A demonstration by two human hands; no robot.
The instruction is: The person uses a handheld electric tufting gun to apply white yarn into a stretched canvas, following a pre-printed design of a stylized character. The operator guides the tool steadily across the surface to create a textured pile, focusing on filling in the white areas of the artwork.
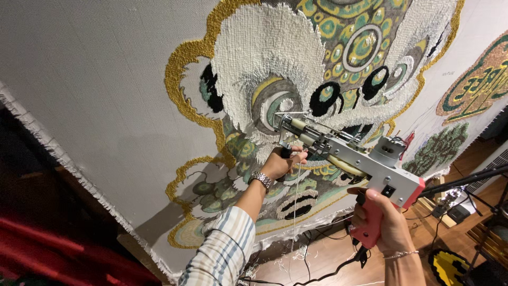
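Against the stretched backing cloth point(95, 79), upper centre of view: tufting gun point(349, 156), grey metal body with red pistol grip, needle end pressed to the cloth at the lower edge of a white tufted patch.

Right hand point(382, 222): closed around the red grip at the rear of the gun, forefinger up by the trigger; thin bracelet at the wrist.

Left hand point(283, 163): closed on the black front handle beneath the gun's nose, just beside the cloth; metal wristwatch point(261, 179) on the wrist, striped sleeve point(225, 251) rolled below it.

Yarn point(296, 196): pale strand hanging down from the front of the gun, past the left hand.

Tufted design point(296, 69): large white, gold, green and black figure with round eye shapes, filling the middle of the cloth; a second green and gold motif point(479, 85) at far right.

Cloth edge: frayed, running diagonally at lower left.

Black cable point(338, 267): trails from the grip base to the wooden floor point(328, 254).
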